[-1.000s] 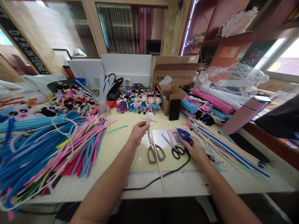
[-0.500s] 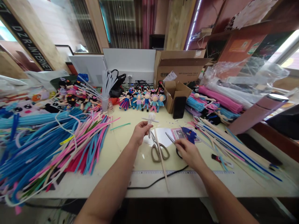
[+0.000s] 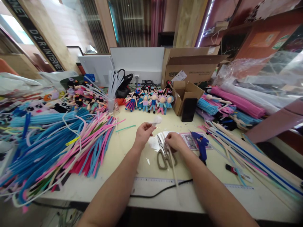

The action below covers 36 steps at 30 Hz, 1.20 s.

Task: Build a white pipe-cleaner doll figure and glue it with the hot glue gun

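My left hand (image 3: 144, 134) is closed in a pinch on a small white doll figure (image 3: 156, 120) with a round, fluffy head; its body is mostly hidden by my fingers. To the right, my right hand (image 3: 174, 142) pinches the upper end of a cream pipe cleaner (image 3: 174, 175), whose lower end trails blurred towards the table's front edge. Beneath that hand lie grey-handled scissors (image 3: 163, 159), partly covered by the pipe cleaner. A round white sheet (image 3: 153, 142) shows under the blades. Right of my right hand rests a blue glue gun (image 3: 201, 145).
Loose coloured pipe cleaners (image 3: 54, 145) heap up on the left. Finished dolls (image 3: 153, 102) stand at the back beside an open cardboard box (image 3: 178, 101) and a dark phone (image 3: 189, 109). A ruler strip (image 3: 153, 180) and black cable (image 3: 156, 194) run along the front.
My right hand has moved left from a pointed metal tool to the cream pipe cleaner and grips it. The white figure has tilted in my left hand. The view has shifted slightly.
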{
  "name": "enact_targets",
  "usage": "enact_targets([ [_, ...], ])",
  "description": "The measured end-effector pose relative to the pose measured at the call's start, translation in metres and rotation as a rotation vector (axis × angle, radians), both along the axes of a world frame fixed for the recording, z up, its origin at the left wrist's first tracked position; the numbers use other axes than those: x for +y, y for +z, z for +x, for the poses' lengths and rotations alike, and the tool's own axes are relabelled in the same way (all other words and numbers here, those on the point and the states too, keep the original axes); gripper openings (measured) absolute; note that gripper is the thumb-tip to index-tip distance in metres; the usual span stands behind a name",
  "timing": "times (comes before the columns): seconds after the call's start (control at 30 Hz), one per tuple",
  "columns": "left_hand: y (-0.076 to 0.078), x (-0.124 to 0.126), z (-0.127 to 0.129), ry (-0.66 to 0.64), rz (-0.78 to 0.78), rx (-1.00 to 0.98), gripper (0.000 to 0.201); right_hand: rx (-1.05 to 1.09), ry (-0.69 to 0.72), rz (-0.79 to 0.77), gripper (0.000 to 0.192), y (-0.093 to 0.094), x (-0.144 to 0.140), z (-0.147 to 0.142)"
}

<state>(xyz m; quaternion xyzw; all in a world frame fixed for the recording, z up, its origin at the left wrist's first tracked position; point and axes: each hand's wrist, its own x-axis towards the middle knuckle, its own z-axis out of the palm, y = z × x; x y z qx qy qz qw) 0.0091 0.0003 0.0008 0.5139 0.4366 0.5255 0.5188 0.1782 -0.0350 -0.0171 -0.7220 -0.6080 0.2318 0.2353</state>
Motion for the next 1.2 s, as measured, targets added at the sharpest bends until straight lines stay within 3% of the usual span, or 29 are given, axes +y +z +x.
enact_targets([
  [0.1, -0.002, 0.002, -0.005, 0.108, 0.13, 0.171, 0.023, 0.175, -0.015, 0.063, 0.009, 0.012, -0.005, 0.011],
  [0.23, 0.003, -0.004, -0.009, 0.25, 0.333, 0.53, 0.013, 0.716, 0.047, 0.24, 0.018, 0.032, -0.015, 0.012],
  [0.33, 0.007, -0.01, -0.009, 0.327, 0.491, 0.715, 0.009, 0.855, 0.115, 0.296, 0.03, 0.037, -0.021, 0.004],
  [0.5, 0.007, -0.013, -0.005, 0.381, 0.675, 0.896, 0.008, 0.658, 0.132, 0.38, 0.02, 0.034, -0.029, -0.007],
  [0.73, 0.004, -0.016, 0.0, 0.353, 0.742, 1.029, 0.006, 0.256, 0.112, 0.518, 0.018, 0.042, -0.039, -0.012],
  [1.2, 0.001, -0.019, 0.007, 0.299, 0.777, 1.075, 0.008, 0.11, 0.179, 0.578, 0.023, 0.03, -0.037, -0.02],
])
